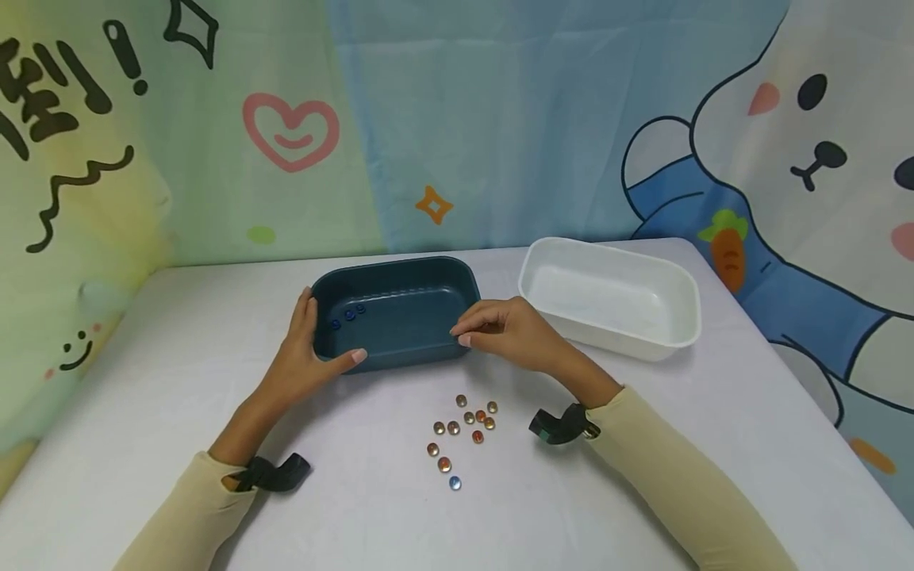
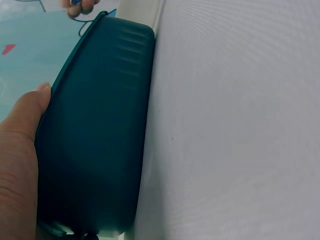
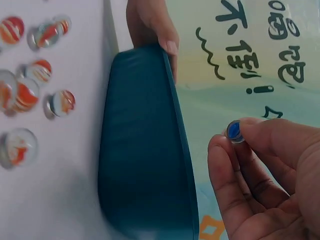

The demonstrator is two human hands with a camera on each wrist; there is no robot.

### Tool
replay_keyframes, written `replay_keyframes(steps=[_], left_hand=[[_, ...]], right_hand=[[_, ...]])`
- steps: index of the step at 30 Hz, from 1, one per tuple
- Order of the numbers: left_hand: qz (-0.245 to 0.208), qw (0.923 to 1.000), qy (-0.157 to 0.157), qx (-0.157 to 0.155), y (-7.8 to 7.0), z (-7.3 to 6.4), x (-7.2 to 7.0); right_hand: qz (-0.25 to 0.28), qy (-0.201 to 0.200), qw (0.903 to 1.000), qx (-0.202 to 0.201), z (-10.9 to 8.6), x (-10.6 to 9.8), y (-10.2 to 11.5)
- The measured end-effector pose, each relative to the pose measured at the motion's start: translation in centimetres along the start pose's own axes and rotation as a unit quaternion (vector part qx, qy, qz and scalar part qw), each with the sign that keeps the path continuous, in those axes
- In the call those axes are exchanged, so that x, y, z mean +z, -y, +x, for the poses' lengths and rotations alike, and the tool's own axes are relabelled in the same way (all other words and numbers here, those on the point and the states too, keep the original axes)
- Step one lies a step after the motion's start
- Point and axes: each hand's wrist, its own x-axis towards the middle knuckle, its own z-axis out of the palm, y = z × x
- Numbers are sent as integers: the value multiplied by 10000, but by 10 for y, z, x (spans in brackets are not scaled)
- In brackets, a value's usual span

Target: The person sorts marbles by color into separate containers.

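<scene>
A dark teal tray (image 1: 396, 357) sits on the table with several blue marbles (image 1: 350, 315) at its left end. My left hand (image 1: 303, 349) holds the tray's near-left corner, its fingers along the left side and the thumb (image 2: 30, 107) at the front rim. Over the tray's right end, my right hand (image 1: 507, 329) pinches a clear marble with a blue core (image 3: 234, 131) between thumb and fingertips. Several orange-and-clear marbles (image 1: 453, 427) lie loose on the table in front of the tray. One light blue marble (image 1: 455, 482) lies nearest me.
A white tray (image 1: 678, 325) stands to the right of the teal one, behind my right forearm. A white cloth (image 1: 343, 507) covers the table. Behind its back edge hangs a printed curtain (image 1: 485, 119).
</scene>
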Motion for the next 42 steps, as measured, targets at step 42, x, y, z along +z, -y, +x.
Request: replay_keyframes(steps=[42], left_hand=[[-55,10000,45,-30,-1,-1,0]], right_hand=[[429,215,9765,2103,86,-35,-64]])
